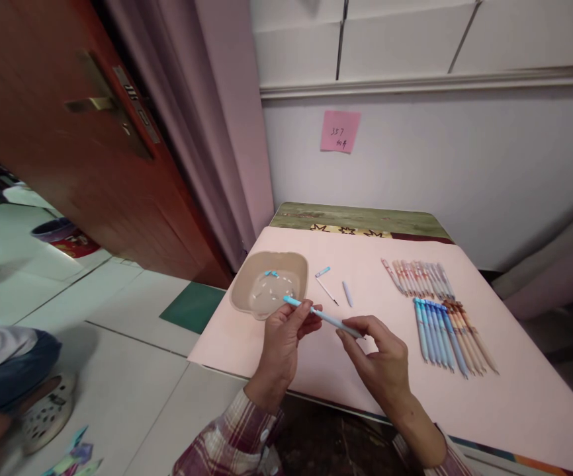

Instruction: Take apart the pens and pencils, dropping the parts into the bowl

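Observation:
A light blue pen is held between both hands above the pink-covered table. My left hand pinches it near its bright blue end, and my right hand grips the other end between thumb and fingers. Just beyond the hands lie a thin pen refill, a small blue-and-white pen part and a bluish-grey pen barrel. To the left, a beige basin contains bright blue pieces and several small pale bits.
Two rows of pens lie on the right: pale ones with reddish marks behind, blue pens and brown pens in front. The table's pink cover meets a wall with a pink note. A person's shoe is at lower left.

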`<state>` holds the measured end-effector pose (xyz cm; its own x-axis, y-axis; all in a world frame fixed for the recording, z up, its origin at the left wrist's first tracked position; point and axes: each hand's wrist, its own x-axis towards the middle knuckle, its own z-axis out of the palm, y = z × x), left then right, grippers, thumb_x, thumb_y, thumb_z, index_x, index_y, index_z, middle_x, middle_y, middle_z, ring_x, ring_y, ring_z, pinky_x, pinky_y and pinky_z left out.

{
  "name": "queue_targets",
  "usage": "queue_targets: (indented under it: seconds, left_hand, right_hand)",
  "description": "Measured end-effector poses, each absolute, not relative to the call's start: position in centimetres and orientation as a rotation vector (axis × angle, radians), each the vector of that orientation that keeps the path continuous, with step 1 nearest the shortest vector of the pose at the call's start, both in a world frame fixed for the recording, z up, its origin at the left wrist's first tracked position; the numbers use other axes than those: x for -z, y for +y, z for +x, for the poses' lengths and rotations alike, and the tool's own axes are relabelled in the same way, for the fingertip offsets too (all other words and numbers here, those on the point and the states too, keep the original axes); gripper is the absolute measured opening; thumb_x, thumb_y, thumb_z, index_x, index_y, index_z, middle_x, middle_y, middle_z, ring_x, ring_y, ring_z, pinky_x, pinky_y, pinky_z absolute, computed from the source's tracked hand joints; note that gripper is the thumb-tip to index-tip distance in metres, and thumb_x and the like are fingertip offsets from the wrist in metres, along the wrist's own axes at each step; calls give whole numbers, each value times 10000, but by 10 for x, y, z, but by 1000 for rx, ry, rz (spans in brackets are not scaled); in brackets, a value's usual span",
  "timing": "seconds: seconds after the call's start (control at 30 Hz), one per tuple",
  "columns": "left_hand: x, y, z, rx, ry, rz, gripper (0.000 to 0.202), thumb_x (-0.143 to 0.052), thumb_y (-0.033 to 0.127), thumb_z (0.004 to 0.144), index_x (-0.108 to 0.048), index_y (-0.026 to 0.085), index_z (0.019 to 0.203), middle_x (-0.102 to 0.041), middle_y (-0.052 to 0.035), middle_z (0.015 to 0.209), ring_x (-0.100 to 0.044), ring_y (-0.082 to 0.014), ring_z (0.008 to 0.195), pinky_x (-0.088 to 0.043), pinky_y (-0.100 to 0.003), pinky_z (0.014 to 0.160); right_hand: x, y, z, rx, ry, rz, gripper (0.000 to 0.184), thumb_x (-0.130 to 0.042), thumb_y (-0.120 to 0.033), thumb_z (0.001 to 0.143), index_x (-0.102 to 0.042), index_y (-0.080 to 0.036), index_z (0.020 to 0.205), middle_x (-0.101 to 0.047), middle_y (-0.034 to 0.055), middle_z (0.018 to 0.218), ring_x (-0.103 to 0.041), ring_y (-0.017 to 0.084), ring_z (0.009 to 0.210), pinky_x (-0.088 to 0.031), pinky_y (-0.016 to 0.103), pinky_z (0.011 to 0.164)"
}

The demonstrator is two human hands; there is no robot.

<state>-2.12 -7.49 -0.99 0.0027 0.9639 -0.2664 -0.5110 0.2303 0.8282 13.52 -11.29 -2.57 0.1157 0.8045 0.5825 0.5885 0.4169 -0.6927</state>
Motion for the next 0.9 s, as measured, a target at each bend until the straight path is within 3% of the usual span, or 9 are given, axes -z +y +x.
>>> queue_targets:
  seconds: [0.13,0.9]
  left_hand:
    - [10,-75,-20,-1284,924,574,291,-769,312,713,-678,109,901,-746,-116,896,-685,-163,743,-557,-289,720]
    - [17,-71,-21,-1204,950,606,265,-767,314,712,-663,106,839,-749,-119,858,-688,-168,702,-561,-295,698]
  right_hand:
    - [24,-112,138,-243,-1570,-1288,68,-623,-269,851,-628,-211,886,-650,20,753,-594,148,656,-491,268,624]
    - [25,-108,141,-315,-1635,-1215,36,-641,-200,840,-632,-198,875,-620,-2,725,-566,129,640,-458,247,609]
